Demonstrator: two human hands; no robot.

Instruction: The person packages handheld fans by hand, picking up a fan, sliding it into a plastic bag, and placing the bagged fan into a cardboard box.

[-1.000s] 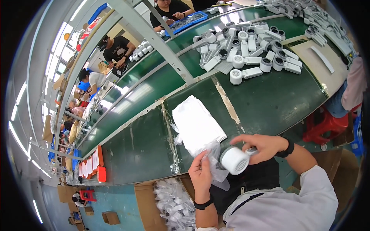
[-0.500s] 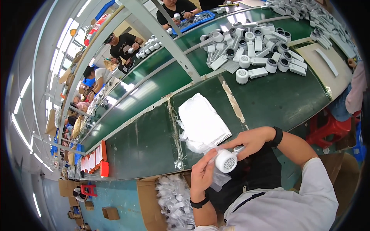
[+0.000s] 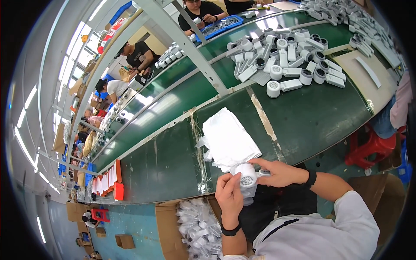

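Note:
A white handheld fan (image 3: 248, 175) with a round grille is between my hands, over the table's near edge. My right hand (image 3: 277, 172) is closed round its short handle. My left hand (image 3: 229, 193) has its fingers pinched at the left of the fan head, on a clear plastic bag (image 3: 248, 193) that hangs around and below the head. Part of the bag is hidden behind the fan and fingers. Just beyond lies a stack of white plastic bags (image 3: 229, 138), its near edge close to the fan.
A heap of similar fans (image 3: 281, 58) covers the table's far right. Below the table's edge, a carton (image 3: 167, 225) holds several bagged fans. Orange-and-white boxes (image 3: 108, 178) stand at the left. A metal post (image 3: 190, 47) rises beside the green conveyor; co-workers sit beyond.
The fan and both hands have shifted slightly left and up, toward the bag stack. The clear bag now sits more closely under the fan head.

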